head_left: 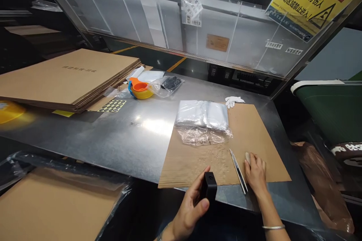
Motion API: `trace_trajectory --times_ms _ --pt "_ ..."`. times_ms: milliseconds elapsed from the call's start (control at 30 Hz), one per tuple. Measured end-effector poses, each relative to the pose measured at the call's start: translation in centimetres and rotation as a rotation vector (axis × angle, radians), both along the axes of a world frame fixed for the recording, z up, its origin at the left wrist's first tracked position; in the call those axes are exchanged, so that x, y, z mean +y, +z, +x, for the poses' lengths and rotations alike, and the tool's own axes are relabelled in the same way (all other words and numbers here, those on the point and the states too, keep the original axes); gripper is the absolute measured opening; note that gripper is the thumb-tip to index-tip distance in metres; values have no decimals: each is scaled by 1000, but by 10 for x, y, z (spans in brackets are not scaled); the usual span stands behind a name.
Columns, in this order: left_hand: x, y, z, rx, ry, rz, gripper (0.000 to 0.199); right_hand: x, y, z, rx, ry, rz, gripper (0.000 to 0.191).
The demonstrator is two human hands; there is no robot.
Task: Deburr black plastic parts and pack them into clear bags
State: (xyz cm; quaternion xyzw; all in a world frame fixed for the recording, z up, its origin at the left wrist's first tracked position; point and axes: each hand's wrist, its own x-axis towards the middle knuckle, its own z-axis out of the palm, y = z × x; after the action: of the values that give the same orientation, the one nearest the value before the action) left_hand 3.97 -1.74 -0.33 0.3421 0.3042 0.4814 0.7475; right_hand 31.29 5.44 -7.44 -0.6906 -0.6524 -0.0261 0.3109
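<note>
Near the table's front edge, my left hand (190, 205) grips a dark, narrow box-shaped object (210, 185), its lower part lost against the dark background. My right hand (256, 171) rests on a brown cardboard sheet (246, 128) with its fingers curled. A small beige thing (247, 157) shows beside its fingertips; what it is I cannot make out. Just left of that hand lies a utility knife (239, 171), its handle end over the sheet's front edge. Farther back on the cardboard is a stack of clear plastic bags (202, 115). A white glove (234, 101) lies at the sheet's back edge.
Flat cardboard (70, 75) is stacked at the left. Yellow and orange tape dispensers (141, 88), a clear bag with something black (171, 83) and a sticker sheet (112, 106) lie near it. A transparent screen (158, 19) stands behind the metal table (135, 139). A green conveyor (330, 113) is at right.
</note>
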Motion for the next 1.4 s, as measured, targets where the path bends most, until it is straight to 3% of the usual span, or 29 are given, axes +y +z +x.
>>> trace_trajectory --times_ms 100,167,267,367,467,600,800,1000,1267,1400 --pt "0 -2 0 276 34 60 63 -22 22 -21 65 27 -42 46" --pt "0 -1 2 411 12 56 62 -43 42 -41 153 129 -117 39" --pt "1 4 5 483 -65 101 60 -70 68 -72 489 414 -291 43" --pt "1 11 6 455 -151 151 61 -84 80 -93 753 485 -382 45" --pt "-2 14 3 339 -192 129 65 -85 84 -99 955 431 -429 34" --pt "-7 14 -4 207 -257 75 68 -84 87 -97 1120 511 -483 31" --pt "-11 19 -11 324 -272 132 69 -83 91 -93 1062 581 -521 23" --pt "-15 28 -10 394 -214 127 67 -82 94 -91 1200 615 -601 21" --pt "-12 34 -8 309 -207 43 65 -80 90 -91 1261 604 -612 24" --pt "-9 33 -8 168 -248 -47 61 -78 88 -95 1272 595 -598 20"
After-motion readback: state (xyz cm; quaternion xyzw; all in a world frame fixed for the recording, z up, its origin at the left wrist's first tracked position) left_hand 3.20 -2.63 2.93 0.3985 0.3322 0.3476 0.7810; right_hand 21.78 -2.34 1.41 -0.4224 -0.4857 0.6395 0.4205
